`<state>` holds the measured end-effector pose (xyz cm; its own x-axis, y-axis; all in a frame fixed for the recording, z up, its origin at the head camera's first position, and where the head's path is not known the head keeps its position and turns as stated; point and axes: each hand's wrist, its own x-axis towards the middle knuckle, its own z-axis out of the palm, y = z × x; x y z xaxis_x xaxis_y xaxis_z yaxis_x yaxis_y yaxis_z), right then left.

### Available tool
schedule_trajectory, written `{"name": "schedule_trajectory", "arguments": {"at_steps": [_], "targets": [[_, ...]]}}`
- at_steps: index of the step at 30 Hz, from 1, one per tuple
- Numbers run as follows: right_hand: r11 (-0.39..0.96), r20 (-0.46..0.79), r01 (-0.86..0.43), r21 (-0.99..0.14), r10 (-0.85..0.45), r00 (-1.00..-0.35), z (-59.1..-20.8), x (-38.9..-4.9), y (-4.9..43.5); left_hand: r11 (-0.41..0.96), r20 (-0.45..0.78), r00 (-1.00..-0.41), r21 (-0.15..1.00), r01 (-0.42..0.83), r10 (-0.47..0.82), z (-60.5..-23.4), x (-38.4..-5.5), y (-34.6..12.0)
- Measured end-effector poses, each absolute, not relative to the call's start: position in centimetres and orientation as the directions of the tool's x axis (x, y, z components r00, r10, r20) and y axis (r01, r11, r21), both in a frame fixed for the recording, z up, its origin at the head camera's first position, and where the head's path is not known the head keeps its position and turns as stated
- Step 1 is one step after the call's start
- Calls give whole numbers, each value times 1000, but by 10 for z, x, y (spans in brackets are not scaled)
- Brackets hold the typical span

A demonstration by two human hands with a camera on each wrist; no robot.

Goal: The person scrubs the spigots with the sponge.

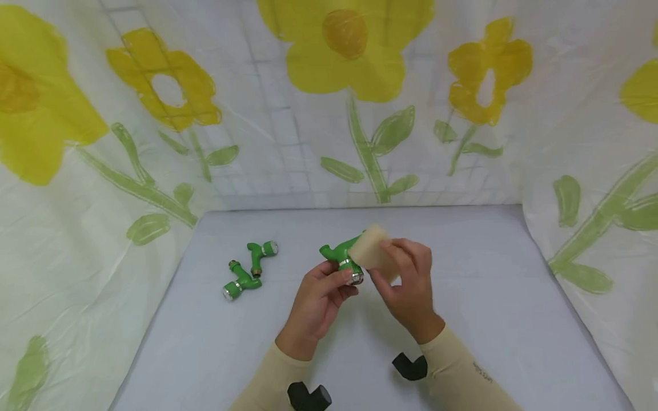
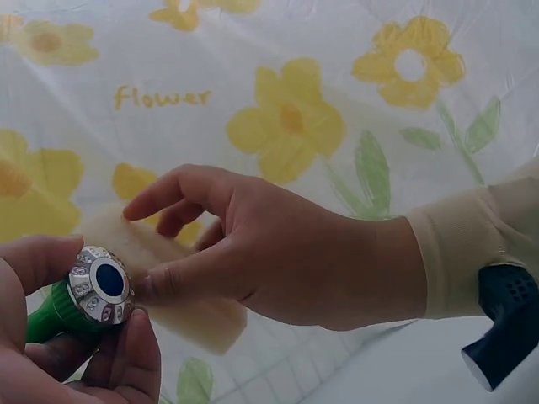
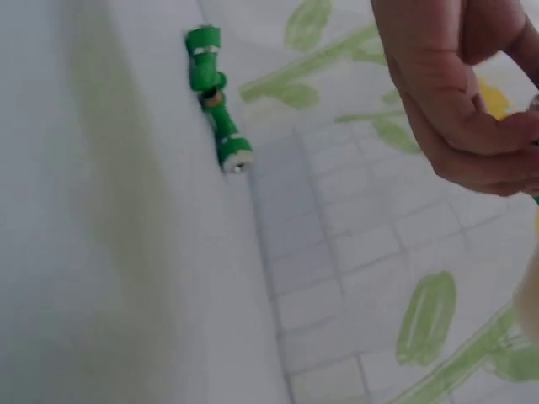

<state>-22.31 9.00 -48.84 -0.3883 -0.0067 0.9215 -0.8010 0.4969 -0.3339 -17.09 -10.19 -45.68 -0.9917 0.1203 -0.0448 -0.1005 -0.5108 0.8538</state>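
Note:
My left hand (image 1: 317, 302) grips a green faucet (image 1: 338, 251) by its handle end, above the table. In the left wrist view the faucet's silver, faceted knob (image 2: 108, 284) with a dark blue centre shows between thumb and fingers. A cream-coloured sponge block (image 1: 374, 246) is pinched by my right hand (image 1: 413, 285), thumb below and fingers on top. In the head view the sponge lies against the faucet's body and covers part of it. The right wrist view shows the left hand (image 3: 459, 101) at the upper right, with the faucet mostly cut off.
Two more green faucets lie on the left of the table: one upper faucet (image 1: 259, 257) and one lower faucet (image 1: 241, 282), close together. The pale table (image 1: 488, 274) meets a white curtain (image 1: 288, 142) with painted yellow flowers behind and at both sides.

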Motion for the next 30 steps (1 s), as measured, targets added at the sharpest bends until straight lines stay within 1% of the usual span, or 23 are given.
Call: {"name": "schedule_trajectory", "arguments": {"at_steps": [2,4,6,8,9,11,13,14,17,20,22,24,26,30], "targets": [[497,912,-781,-377,54,-407,-487,-225,92,-452,-48,-993,888,-91,106,-456,-171,-102],[494,896,-762,-419,89,-435,-485,-225,93,-322,-24,-998,946,-43,64,-456,-170,-104],[487,898,-772,-408,60,-437,-483,-223,92,-134,40,-999,990,40,-4,-456,-170,-107],[474,907,-801,-365,-14,-422,-481,-218,88,96,166,-985,982,161,-55,-456,-170,-110],[469,911,-816,-338,-56,-409,-480,-215,86,212,243,-968,951,224,-67,-457,-170,-111],[461,917,-838,-291,-117,-382,-478,-212,82,407,398,-916,846,345,-51,-459,-172,-113],[471,914,-841,-267,-152,-375,-475,-210,80,532,537,-844,716,453,-5,-460,-173,-114],[484,911,-834,-266,-156,-381,-474,-211,80,573,587,-810,658,488,15,-461,-173,-114],[543,896,-785,-299,-125,-427,-472,-214,81,606,678,-733,564,561,48,-462,-173,-115],[569,872,-742,-356,-84,-483,-473,-215,81,592,724,-688,539,599,37,-462,-173,-117],[557,860,-749,-360,-113,-498,-475,-213,80,576,746,-666,535,618,21,-462,-174,-118],[537,843,-759,-367,-153,-516,-477,-210,79,551,758,-652,543,633,3,-462,-174,-120],[528,828,-758,-384,-166,-535,-478,-209,79,528,762,-647,553,645,-8,-462,-174,-121],[548,796,-706,-448,-114,-594,-480,-207,76,505,763,-645,570,647,-35,-463,-174,-123]]}}
